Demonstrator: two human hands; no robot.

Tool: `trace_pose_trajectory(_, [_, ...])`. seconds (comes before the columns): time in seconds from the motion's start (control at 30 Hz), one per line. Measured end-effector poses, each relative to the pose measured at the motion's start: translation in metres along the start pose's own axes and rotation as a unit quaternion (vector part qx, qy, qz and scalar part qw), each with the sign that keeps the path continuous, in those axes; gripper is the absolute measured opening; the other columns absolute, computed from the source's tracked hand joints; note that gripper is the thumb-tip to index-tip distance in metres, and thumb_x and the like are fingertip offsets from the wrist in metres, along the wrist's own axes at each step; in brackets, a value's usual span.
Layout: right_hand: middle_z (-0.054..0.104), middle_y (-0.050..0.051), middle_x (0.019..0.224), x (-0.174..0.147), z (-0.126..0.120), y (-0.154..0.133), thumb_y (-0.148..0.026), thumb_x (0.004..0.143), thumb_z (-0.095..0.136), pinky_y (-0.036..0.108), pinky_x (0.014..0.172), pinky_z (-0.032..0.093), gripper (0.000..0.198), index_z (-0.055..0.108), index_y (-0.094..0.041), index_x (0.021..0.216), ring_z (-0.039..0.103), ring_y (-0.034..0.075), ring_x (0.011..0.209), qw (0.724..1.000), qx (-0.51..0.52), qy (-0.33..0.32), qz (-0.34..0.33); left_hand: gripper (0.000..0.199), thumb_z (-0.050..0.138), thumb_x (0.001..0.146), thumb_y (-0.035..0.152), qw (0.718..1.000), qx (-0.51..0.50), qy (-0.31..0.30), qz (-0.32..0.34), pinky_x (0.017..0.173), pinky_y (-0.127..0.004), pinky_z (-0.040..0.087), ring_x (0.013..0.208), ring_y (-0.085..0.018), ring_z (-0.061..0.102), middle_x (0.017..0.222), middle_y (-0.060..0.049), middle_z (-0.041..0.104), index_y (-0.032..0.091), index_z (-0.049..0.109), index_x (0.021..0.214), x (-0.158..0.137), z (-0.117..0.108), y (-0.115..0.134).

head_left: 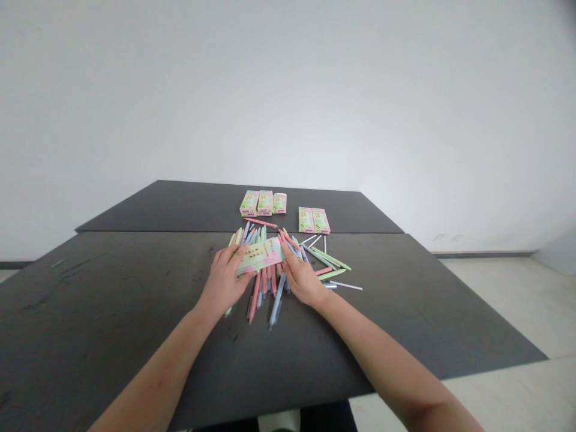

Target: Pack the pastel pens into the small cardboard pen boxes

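Between my two hands is a small pink, green and yellow printed pen box (261, 255), held over a loose heap of pens. My left hand (225, 276) grips its left end, thumb at the near edge and fingers over the top. At the right end, my right hand (302, 275) has its fingers closed against the box. Beneath and around it lie several pink, blue and green pens, among them a blue pen (277, 301) and a pink pen (254, 299) pointing toward me. What is inside the box cannot be seen.
Beyond the heap lie three similar boxes (265, 203) in a row, with two more (314, 220) to their right. Thin white sticks (345, 285) and green pens (332, 258) spread rightward. The dark table (135, 312) has a seam across it; a white wall stands behind.
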State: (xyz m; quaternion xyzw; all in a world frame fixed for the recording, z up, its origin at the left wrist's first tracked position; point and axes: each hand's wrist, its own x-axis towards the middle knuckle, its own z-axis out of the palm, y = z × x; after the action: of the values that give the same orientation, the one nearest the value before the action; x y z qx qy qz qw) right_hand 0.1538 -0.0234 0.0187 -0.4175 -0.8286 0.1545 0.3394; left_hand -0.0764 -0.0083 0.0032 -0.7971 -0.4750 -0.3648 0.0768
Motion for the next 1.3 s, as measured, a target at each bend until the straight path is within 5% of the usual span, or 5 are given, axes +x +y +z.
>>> trace_pose_trajectory(0.13, [0.043, 0.015, 0.150, -0.001, -0.002, 0.005, -0.021, 0.097, 0.034, 0.043, 0.106, 0.046, 0.057, 0.023, -0.017, 0.153, 0.050, 0.024, 0.132, 0.999, 0.008, 0.036, -0.022, 0.054, 0.064, 0.081, 0.027, 1.000, -0.017, 0.002, -0.010, 0.100, -0.049, 0.045, 0.115, -0.032, 0.050, 0.123, -0.014, 0.054, 0.017, 0.050, 0.132, 0.001, -0.001, -0.001])
trace_pose_trajectory(0.27, [0.058, 0.015, 0.136, -0.002, 0.002, 0.010, -0.025, 0.098, 0.037, 0.043, 0.098, 0.053, 0.050, 0.039, -0.019, 0.148, 0.065, 0.026, 0.114, 0.996, -0.010, 0.083, -0.026, 0.054, 0.064, 0.080, 0.027, 0.999, -0.027, 0.008, -0.016, 0.100, -0.050, 0.045, 0.115, -0.032, 0.050, 0.123, -0.014, 0.055, 0.018, 0.050, 0.132, 0.001, -0.001, 0.001])
trace_pose_trajectory(0.67, [0.062, 0.017, 0.131, -0.002, 0.004, 0.004, -0.024, 0.097, 0.038, 0.044, 0.098, 0.052, 0.048, 0.046, -0.014, 0.144, 0.065, 0.027, 0.113, 0.993, -0.008, 0.105, -0.048, 0.053, 0.063, 0.081, 0.026, 1.000, -0.020, 0.010, -0.010, 0.101, -0.050, 0.044, 0.116, -0.032, 0.049, 0.124, -0.015, 0.055, 0.016, 0.050, 0.131, 0.002, -0.002, 0.004])
trace_pose_trajectory(0.97, [0.056, 0.013, 0.139, -0.001, 0.001, -0.003, -0.024, 0.097, 0.037, 0.042, 0.106, 0.046, 0.055, 0.032, -0.018, 0.152, 0.054, 0.024, 0.128, 0.997, 0.023, 0.073, -0.002, 0.055, 0.063, 0.081, 0.026, 1.000, -0.013, 0.002, -0.002, 0.101, -0.051, 0.044, 0.116, -0.032, 0.049, 0.124, -0.015, 0.054, 0.019, 0.048, 0.133, 0.002, -0.001, 0.003])
trace_pose_trajectory(1.3, [0.058, 0.015, 0.137, -0.002, 0.005, -0.002, -0.023, 0.097, 0.038, 0.041, 0.103, 0.048, 0.056, 0.031, -0.017, 0.152, 0.058, 0.025, 0.123, 0.998, 0.022, 0.067, -0.001, 0.054, 0.062, 0.081, 0.025, 1.000, 0.006, 0.006, 0.000, 0.100, -0.052, 0.044, 0.114, -0.032, 0.048, 0.123, -0.014, 0.054, 0.019, 0.049, 0.133, 0.002, -0.003, 0.007])
